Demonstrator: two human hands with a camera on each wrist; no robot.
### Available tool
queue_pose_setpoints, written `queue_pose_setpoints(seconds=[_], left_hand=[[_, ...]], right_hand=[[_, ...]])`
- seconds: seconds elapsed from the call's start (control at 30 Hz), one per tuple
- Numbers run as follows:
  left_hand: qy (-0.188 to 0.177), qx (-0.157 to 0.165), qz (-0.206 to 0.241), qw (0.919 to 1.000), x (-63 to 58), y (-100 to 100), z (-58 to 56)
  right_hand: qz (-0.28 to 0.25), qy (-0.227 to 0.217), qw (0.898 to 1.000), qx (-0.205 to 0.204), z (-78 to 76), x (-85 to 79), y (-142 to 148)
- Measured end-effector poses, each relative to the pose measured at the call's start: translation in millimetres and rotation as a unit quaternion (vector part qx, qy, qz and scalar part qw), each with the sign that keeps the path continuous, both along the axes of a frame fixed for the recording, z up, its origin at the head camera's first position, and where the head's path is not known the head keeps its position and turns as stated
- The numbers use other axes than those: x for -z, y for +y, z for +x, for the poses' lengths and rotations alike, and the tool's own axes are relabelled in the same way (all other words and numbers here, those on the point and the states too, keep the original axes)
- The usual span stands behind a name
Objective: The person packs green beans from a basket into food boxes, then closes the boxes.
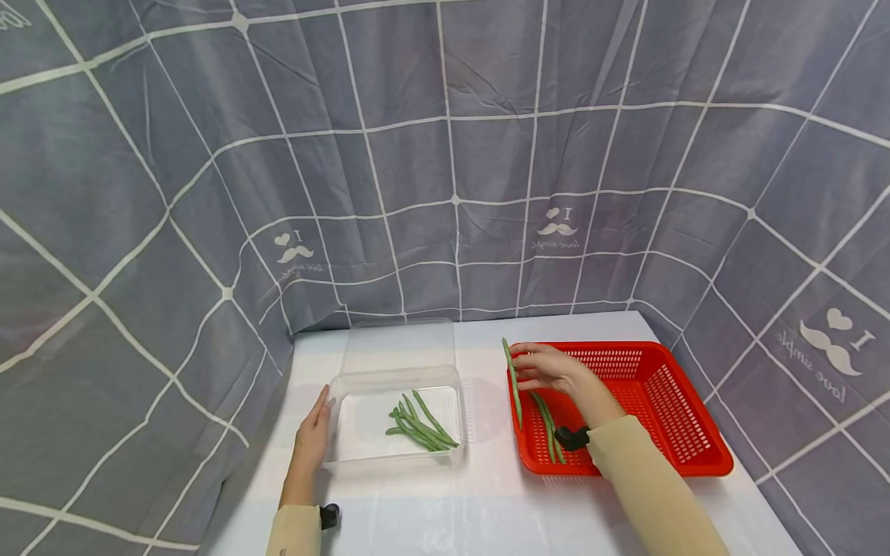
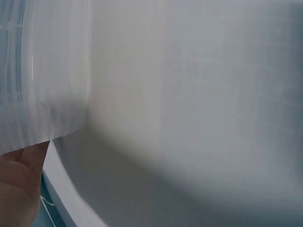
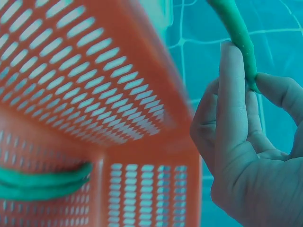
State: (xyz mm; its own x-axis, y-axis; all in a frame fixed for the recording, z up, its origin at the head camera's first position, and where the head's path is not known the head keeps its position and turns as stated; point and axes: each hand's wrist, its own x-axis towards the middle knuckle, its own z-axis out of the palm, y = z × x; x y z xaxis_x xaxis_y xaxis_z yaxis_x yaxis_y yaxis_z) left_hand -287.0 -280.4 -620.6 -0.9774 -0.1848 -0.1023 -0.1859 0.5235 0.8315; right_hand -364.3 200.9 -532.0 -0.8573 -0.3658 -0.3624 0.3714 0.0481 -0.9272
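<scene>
A long green bean [image 1: 513, 382] is pinched between the thumb and fingers of my right hand [image 1: 545, 368], over the left rim of the red plastic basket [image 1: 695, 466]. Two or so more green beans [image 1: 546, 425] lie inside that basket at its left end. My left hand [image 1: 314, 432] rests its fingers along the left side of a clear plastic container [image 1: 371, 463]. Several green beans [image 1: 420, 425] lie in a loose bunch at the container's right. In the right wrist view the held bean [image 3: 236, 28] stands up between thumb and forefinger [image 3: 232, 94].
Behind the container lies its clear lid [image 1: 399, 346], flat on the white table [image 1: 417, 517]. A grey curtain [image 1: 417, 170] with white grid lines surrounds the table at the back and both sides. The container and basket stand apart, side by side.
</scene>
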Motion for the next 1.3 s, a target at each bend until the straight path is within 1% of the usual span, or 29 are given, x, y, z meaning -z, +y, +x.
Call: queue_pose_setpoints(seconds=[0.2, 0.4, 0.53, 0.7, 0.83, 1.07, 1.3], left_hand=[[0.001, -0.004, -0.005, 1.0, 1.1, -0.5, 0.3], [0.003, -0.001, -0.008, 1.0, 1.2, 0.4, 1.3], [0.004, -0.004, -0.008, 1.0, 0.4, 0.6, 2.0], [0.006, -0.007, -0.003, 1.0, 2.3, -0.4, 1.2], [0.003, -0.007, 0.002, 1.0, 5.1, -1.8, -0.3], [0.009, -0.01, 0.007, 0.9999, 3.9, -1.3, -0.3], [0.014, -0.01, 0.011, 0.9998, 3.4, 0.2, -1.6]], right_hand=[[-0.011, -0.002, 1.0, -0.015, -6.5, -8.3, -25.8], [-0.019, -0.016, 0.999, -0.021, -13.6, -9.8, -55.0], [-0.013, -0.027, 0.999, -0.026, -16.8, -11.7, -76.6], [0.008, -0.035, 0.999, -0.035, -18.0, -14.0, -101.7], [0.029, -0.034, 0.998, -0.054, -17.1, -13.7, -119.2], [0.063, -0.024, 0.994, -0.083, -17.3, -2.9, -147.0], [0.102, 0.0, 0.99, -0.099, -15.7, 4.3, -168.9]])
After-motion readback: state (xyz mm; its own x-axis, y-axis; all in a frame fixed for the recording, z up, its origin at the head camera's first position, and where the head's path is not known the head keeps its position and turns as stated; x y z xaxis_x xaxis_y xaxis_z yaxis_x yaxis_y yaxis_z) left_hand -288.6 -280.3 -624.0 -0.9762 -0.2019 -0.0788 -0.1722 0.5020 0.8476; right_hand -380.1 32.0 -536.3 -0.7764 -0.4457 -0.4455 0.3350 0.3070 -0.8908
